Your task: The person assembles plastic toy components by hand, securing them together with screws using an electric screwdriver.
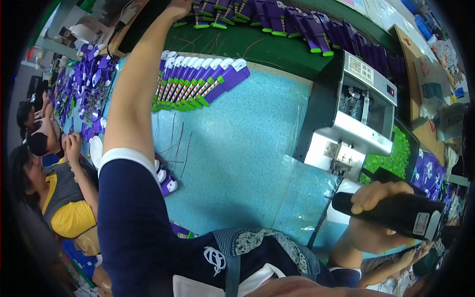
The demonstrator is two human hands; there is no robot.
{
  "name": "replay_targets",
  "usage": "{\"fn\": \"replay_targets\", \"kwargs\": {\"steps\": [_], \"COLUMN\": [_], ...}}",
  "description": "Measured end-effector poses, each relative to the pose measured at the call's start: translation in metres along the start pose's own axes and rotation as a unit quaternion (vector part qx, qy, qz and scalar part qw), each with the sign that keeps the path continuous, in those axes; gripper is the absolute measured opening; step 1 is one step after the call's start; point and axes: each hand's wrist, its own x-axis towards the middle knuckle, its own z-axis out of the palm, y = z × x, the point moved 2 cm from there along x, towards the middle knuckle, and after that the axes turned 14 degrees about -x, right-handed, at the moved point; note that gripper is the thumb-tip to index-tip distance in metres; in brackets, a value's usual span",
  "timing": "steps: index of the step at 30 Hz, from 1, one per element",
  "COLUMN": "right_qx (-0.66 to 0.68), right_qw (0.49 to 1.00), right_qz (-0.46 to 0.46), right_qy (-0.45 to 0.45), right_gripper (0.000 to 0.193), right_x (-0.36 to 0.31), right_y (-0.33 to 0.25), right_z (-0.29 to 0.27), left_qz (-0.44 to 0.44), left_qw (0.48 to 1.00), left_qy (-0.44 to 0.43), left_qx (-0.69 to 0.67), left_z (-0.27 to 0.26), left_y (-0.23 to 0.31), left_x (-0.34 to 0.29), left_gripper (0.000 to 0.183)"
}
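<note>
With right fingers [366,199] wrapped round a black tool [402,214], left fingers [183,7], spread unclear, apparently reach for purple pieces [275,15] just rightward, likely calling for a pinch.

Co-worker [71,213] in yellow and grey seen at left, white rounded object [87,29] set above, blue objects [423,25] grouped upper right
</note>
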Motion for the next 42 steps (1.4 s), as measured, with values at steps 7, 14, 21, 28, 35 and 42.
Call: {"fn": "replay_targets", "kwargs": {"steps": [7,14,21,28,35,42], "right_qx": [0.042,0.098,0.083,0.089,0.166,0.173], "right_qw": [0.999,0.992,0.994,0.993,0.97,0.968], "right_qz": [-0.025,-0.056,-0.061,-0.076,-0.174,-0.167], "right_qy": [-0.012,-0.049,-0.03,-0.032,-0.02,-0.064], "right_gripper": [0.094,0.086,0.089,0.09,0.09,0.089], "right_x": [-0.009,-0.01,-0.013,-0.008,0.027,0.028], "right_y": [-0.003,-0.003,-0.004,-0.004,-0.001,0.02], "right_z": [-0.006,0.001,-0.002,-0.004,0.008,0.023], "left_qz": [0.152,0.073,0.042,0.022,-0.211,-0.312], "left_qw": [0.987,0.985,0.989,0.989,0.816,0.59], "left_qy": [0.012,0.094,0.017,-0.135,-0.283,-0.377], "left_qx": [-0.042,0.124,0.139,-0.049,-0.457,-0.642], "left_z": [-0.049,-0.019,-0.014,0.008,0.04,0.063], "left_y": [0.185,0.191,0.198,0.206,0.239,0.277], "left_x": [-0.297,-0.34,-0.329,-0.384,-0.494,-0.523], "left_gripper": [0.071,0.059,0.056,0.05,0.04,0.041]}}
